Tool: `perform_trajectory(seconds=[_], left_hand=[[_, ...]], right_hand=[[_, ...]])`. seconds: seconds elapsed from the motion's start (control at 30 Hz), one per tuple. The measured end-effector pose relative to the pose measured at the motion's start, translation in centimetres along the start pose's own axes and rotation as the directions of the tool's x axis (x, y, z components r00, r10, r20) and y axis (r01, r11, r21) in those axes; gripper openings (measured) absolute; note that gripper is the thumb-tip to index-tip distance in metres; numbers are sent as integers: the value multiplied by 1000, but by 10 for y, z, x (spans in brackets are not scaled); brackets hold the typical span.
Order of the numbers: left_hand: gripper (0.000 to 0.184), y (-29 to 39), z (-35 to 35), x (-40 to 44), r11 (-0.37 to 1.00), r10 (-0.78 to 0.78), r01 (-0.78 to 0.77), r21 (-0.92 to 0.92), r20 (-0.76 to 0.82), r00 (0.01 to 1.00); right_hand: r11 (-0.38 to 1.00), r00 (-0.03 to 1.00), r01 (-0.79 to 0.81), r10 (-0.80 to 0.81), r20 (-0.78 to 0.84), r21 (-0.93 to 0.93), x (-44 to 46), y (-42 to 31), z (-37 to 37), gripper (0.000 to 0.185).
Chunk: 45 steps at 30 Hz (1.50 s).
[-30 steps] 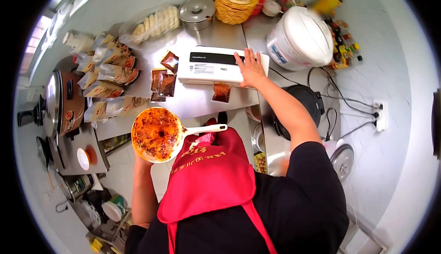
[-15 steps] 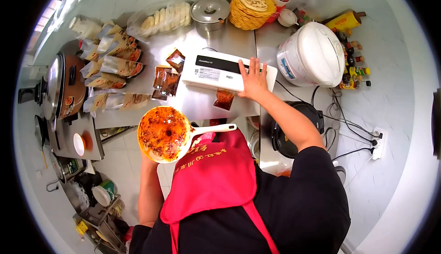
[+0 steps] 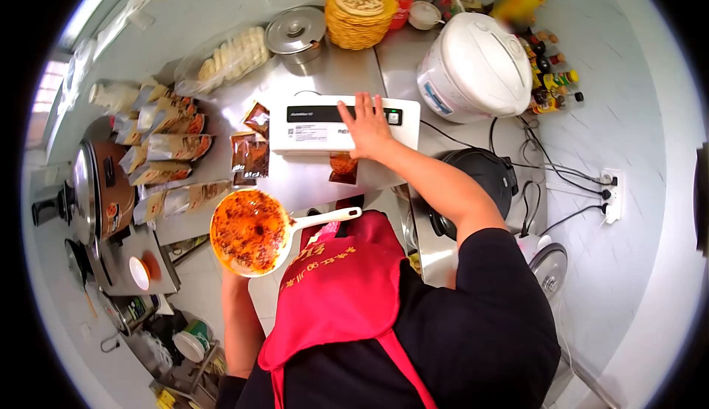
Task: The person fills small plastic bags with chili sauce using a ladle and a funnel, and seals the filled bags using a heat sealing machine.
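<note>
My left hand (image 3: pixel 234 280) is under a white frying pan (image 3: pixel 326 219) and holds it up from below; its fingers are hidden. Red, oily sauce (image 3: pixel 251 230) with dark bits fills the pan, whose handle points right, untouched. My right hand (image 3: pixel 368 130) lies flat, fingers spread, on the lid of a white vacuum sealer (image 3: pixel 313 143) with a black strip and a lit green indicator. A clear pouch of red sauce (image 3: pixel 343 168) sticks out from the sealer's front edge. To its left lie several filled sauce pouches (image 3: pixel 249 156).
Several standing pouches (image 3: pixel 177 147) line the steel table's left side. A lidded pot (image 3: pixel 295 32) and stacked flatbreads (image 3: pixel 360 14) stand at the back. On the right are a white rice cooker (image 3: pixel 476 69), a black appliance (image 3: pixel 476 187) and trailing cords (image 3: pixel 557 176).
The view has shifted a little. My right hand has slid left along the sealer's lid, uncovering the control panel at its right end. The pan stays held up by my left hand.
</note>
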State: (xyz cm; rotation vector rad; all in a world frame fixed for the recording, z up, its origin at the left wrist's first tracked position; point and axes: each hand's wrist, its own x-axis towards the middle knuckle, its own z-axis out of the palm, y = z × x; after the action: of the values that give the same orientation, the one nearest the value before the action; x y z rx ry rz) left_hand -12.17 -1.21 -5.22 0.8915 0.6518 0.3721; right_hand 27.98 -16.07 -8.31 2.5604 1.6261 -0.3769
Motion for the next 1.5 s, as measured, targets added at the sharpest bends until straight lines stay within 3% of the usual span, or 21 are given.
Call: perform_trajectory(seconds=[0.2, 0.3, 0.33, 0.43, 0.5, 0.53, 0.57, 0.77, 0.87, 0.9, 1.03, 1.07, 1.1, 1.13, 1.2, 1.23, 1.27, 1.33, 1.37, 1.43, 1.5], left_hand=[[59, 15, 39, 0, 999, -18, 22, 37, -111, 994], [61, 11, 36, -8, 996, 11, 3, 89, -153, 988], [61, 9, 33, -10, 994, 22, -5, 107, -160, 987], [63, 5, 30, -16, 990, 37, -11, 143, -185, 982], [64, 3, 29, -20, 988, 43, -11, 155, -205, 978], [65, 2, 28, -23, 987, 44, -10, 161, -213, 976], [65, 1, 27, -24, 986, 46, -9, 166, -221, 974], [69, 1, 22, -28, 981, 48, -1, 195, -236, 971], [70, 0, 19, -27, 978, 47, 3, 210, -232, 971], [71, 0, 19, -26, 976, 47, 3, 216, -226, 973], [73, -3, 12, -15, 969, 47, 4, 249, -201, 978], [74, -2, 11, -13, 967, 43, 8, 255, -196, 980], [75, -3, 9, -10, 964, 45, 6, 264, -189, 981], [75, -1, 10, -8, 964, 49, 1, 267, -181, 982], [75, 3, 13, -7, 963, 64, -17, 270, -167, 984], [74, 5, 15, -8, 961, 71, -25, 274, -159, 985], [74, 6, 15, -9, 960, 74, -29, 279, -153, 985], [74, 10, 15, -12, 957, 81, -36, 289, -143, 986], [74, 11, 14, -14, 955, 84, -41, 293, -138, 987], [74, 13, 13, -18, 953, 90, -46, 301, -135, 987], [74, 17, 12, -24, 948, 94, -50, 314, -126, 988]], right_hand=[[994, 982, 58, -74, 174, 97, 19, 24, -31, 130], [931, 921, 62, -192, 339, 359, 51, 52, -47, 129], [826, 856, 18, -305, 418, 563, 62, 65, -55, 129], [802, 750, -103, -327, 576, 589, 91, 93, -66, 124], [659, 720, -296, -322, 615, 691, 110, 117, -55, 117], [585, 718, -356, -328, 614, 729, 109, 120, -65, 103], [522, 605, -499, -362, 709, 692, 117, 127, -68, 86], [520, 665, -451, -346, 662, 725, 113, 130, -77, 75], [767, 863, -184, -173, 474, 615, 101, 121, -86, 77], [767, 863, -186, -172, 476, 615, 95, 117, -81, 77], [904, 988, -148, 115, 106, 400, 47, 89, -81, 82], [932, 948, -2, 117, -296, 361, 34, 84, -79, 72], [957, 755, 116, 89, -650, 265, 18, 75, -78, 61], [945, 599, 122, 174, -781, 304, -2, 56, -83, 38], [767, 680, -39, 490, -546, 640, -49, 15, -62, 35], [555, 715, -64, 606, -350, 830, -64, -12, -35, 38], [429, 787, -251, 612, -75, 867, -75, -32, -8, 43], [343, 802, -422, 574, 168, 839, -80, -54, 87, 74], [361, 783, -432, 605, 145, 827, -75, -61, 126, 80], [507, 726, -329, 675, -130, 797, -63, -79, 149, 72], [356, 722, -500, 675, 153, 789, -52, -85, 143, 60]])
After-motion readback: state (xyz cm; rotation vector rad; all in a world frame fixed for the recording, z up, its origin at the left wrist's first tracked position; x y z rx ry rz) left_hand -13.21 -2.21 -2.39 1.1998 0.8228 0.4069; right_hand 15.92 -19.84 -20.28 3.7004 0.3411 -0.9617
